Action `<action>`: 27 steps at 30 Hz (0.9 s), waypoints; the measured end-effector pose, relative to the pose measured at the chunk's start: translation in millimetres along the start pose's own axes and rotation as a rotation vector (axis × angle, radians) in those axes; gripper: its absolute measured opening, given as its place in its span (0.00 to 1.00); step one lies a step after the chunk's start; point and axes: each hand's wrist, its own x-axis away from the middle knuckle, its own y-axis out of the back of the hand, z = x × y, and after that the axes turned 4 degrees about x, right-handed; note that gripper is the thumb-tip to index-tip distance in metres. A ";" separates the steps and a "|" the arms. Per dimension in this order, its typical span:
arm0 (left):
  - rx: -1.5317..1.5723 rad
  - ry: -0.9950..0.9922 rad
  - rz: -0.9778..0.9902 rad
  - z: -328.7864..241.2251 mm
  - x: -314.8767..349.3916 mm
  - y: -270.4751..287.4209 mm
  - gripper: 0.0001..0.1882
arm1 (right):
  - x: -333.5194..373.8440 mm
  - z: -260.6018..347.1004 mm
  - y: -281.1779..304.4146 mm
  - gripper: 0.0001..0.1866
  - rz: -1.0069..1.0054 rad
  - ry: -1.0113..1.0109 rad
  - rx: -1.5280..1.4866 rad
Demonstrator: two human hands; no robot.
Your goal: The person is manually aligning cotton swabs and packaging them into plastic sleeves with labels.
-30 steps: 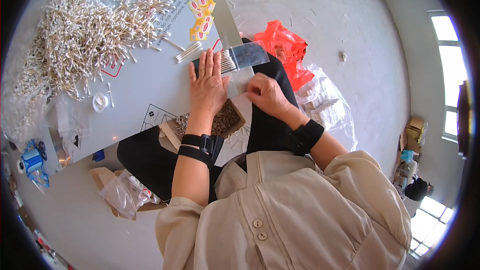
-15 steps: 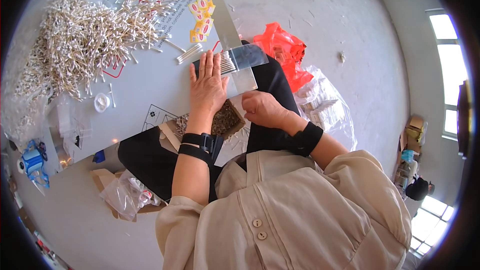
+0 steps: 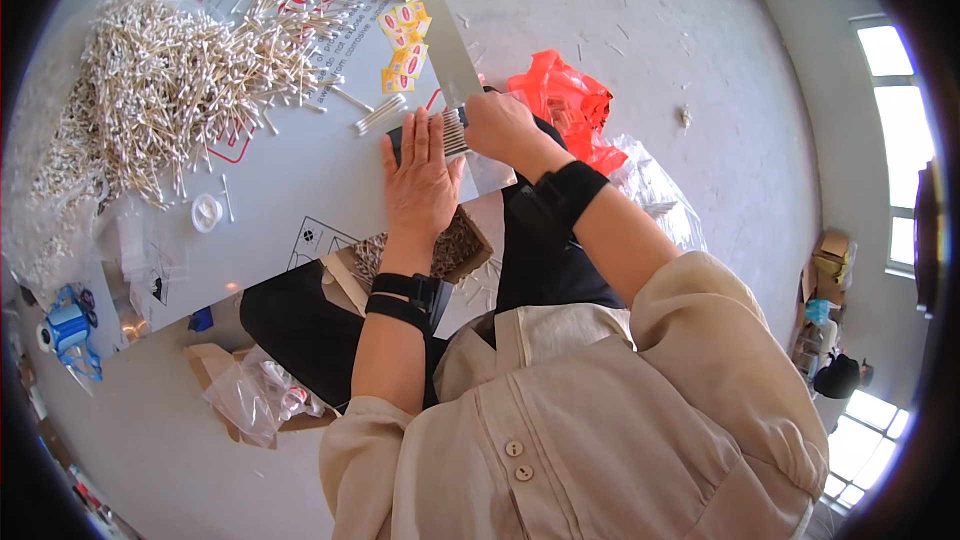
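My left hand (image 3: 420, 185) lies flat near the table's right edge, fingers stretched over a row of cotton swabs (image 3: 449, 134) on a dark backing. Swab tips show between its fingers and my right hand (image 3: 500, 125). That hand is curled closed at the row's right end; what its fingers hold, if anything, is hidden. Just left of my left fingertips lies a small loose bunch of swabs (image 3: 380, 114). A large heap of cotton swabs (image 3: 190, 80) spreads over the table's far left, partly inside clear plastic.
Yellow-and-white printed cards (image 3: 404, 40) lie along the far table edge (image 3: 440, 30). A small round white tub (image 3: 205, 212) stands before the heap. Below the table edge sits an open box of swabs (image 3: 455, 245). Red plastic bag (image 3: 560, 90) and clear bag (image 3: 655, 185) lie at right.
My right hand has moved up and forward from beside my lap to the right end of the swab row, covering the clear plastic flap there. My left hand stays nearly in place.
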 end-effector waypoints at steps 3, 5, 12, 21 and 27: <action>-0.056 0.018 0.000 -0.1 -1.1 -2.2 0.34 | -9.3 8.5 7.1 0.12 0.057 0.023 0.076; -0.051 0.024 0.009 -1.2 -1.5 -1.3 0.33 | -13.1 13.3 9.1 0.14 0.081 0.006 0.102; -0.079 0.077 -0.017 -8.7 -4.9 -1.3 0.33 | -16.2 12.8 6.0 0.17 0.084 -0.159 0.013; -0.120 0.102 -0.002 -10.1 -6.6 -9.7 0.39 | -15.9 9.0 14.3 0.21 0.162 -0.247 -0.014; -0.099 0.100 0.016 -11.3 -7.4 -10.3 0.40 | -15.8 6.1 10.6 0.22 0.078 -0.245 -0.070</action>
